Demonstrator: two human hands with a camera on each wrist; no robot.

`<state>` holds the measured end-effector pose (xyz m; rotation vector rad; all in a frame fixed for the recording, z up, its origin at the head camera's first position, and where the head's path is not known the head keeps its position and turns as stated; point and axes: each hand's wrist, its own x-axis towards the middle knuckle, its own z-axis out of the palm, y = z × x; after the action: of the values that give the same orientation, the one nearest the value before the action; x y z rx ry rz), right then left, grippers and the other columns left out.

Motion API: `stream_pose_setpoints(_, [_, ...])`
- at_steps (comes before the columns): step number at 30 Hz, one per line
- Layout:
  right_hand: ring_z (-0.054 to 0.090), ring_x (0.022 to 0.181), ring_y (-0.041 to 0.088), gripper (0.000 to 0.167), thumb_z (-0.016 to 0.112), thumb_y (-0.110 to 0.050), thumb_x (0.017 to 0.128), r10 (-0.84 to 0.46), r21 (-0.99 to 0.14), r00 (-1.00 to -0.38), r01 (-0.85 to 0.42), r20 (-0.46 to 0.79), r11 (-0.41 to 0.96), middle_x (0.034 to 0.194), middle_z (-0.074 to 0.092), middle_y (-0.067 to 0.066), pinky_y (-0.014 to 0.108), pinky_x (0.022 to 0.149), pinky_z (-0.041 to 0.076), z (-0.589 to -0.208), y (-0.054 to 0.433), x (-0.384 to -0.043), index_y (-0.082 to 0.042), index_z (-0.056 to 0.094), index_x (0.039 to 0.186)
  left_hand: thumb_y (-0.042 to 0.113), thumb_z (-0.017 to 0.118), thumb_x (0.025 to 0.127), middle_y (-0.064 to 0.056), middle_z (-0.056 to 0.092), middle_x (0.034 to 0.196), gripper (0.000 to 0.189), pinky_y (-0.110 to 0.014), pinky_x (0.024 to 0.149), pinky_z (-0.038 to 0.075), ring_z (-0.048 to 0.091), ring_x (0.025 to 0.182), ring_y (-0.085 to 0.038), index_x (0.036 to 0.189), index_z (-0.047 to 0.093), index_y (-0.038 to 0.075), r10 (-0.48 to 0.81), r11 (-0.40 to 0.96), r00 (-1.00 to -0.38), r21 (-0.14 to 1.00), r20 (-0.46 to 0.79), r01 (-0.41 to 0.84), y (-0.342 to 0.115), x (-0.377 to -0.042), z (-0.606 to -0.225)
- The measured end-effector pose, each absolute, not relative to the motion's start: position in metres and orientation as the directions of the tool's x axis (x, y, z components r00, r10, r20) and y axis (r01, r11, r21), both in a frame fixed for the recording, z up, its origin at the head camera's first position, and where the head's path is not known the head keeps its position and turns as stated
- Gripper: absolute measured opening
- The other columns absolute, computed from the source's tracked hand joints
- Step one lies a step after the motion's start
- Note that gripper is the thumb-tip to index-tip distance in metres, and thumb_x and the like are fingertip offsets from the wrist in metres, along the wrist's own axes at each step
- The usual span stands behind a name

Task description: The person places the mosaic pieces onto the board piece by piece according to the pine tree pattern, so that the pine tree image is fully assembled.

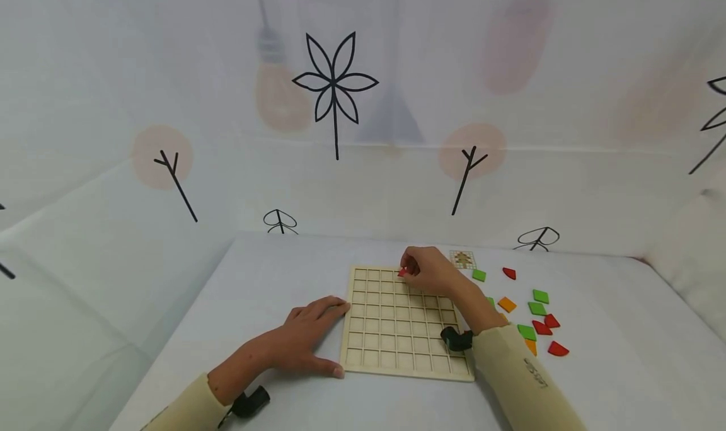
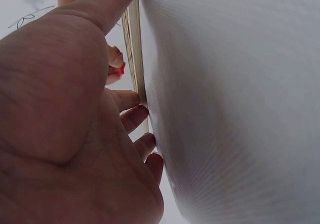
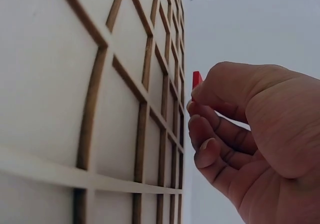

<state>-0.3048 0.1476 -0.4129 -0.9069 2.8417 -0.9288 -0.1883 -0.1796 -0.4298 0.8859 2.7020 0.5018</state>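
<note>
A pale wooden grid board (image 1: 397, 343) with square cells lies on the white table. Against its left edge rests my left hand (image 1: 306, 333), thumb and fingers spread and fairly straight; the left wrist view shows the fingertips touching the board's side. Over the board's far edge, my right hand (image 1: 430, 271) pinches a small red tile (image 1: 402, 272) between thumb and index finger. That red tile (image 3: 196, 78) shows edge-on in the right wrist view, just above the grid, most of it covered by the fingers. The other fingers of this hand are curled.
Right of the board lie loose tiles: several green ones (image 1: 541, 296), several red quarter-rounds (image 1: 558, 349) and a few orange squares (image 1: 507, 304). A small pattern card (image 1: 463, 259) lies behind my right wrist. White printed cloth (image 1: 386, 185) hangs at the back.
</note>
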Motion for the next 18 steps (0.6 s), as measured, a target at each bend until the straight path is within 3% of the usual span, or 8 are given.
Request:
stream_pose_setpoints(9, [0.058, 0.077, 0.013, 0.010, 0.073, -0.001, 0.095, -0.544, -0.532, -0.824, -0.534, 0.156, 0.657, 0.087, 0.065, 0.001, 0.034, 0.073, 0.051, -0.418, 0.142, -0.306, -0.003, 0.067, 0.103, 0.077, 0.074, 0.084, 0.002, 0.024, 0.171, 0.113, -0.059, 0.117, 0.028, 0.022, 0.159, -0.021, 0.170, 0.025, 0.021, 0.605, 0.758, -0.784, 0.400, -0.135, 0.516, -0.180, -0.187, -0.428])
stream_pose_setpoints(18, [0.056, 0.080, 0.016, 0.011, 0.070, 0.004, 0.094, -0.563, -0.424, -0.817, -0.557, 0.124, 0.714, 0.090, 0.064, 0.004, 0.036, 0.074, 0.051, -0.412, 0.135, -0.302, -0.003, 0.067, 0.102, 0.077, 0.073, 0.084, 0.001, 0.023, 0.171, 0.113, -0.060, 0.117, 0.027, 0.022, 0.159, -0.022, 0.170, 0.025, 0.021, 0.610, 0.752, -0.782, 0.405, -0.130, 0.519, -0.179, -0.186, -0.427])
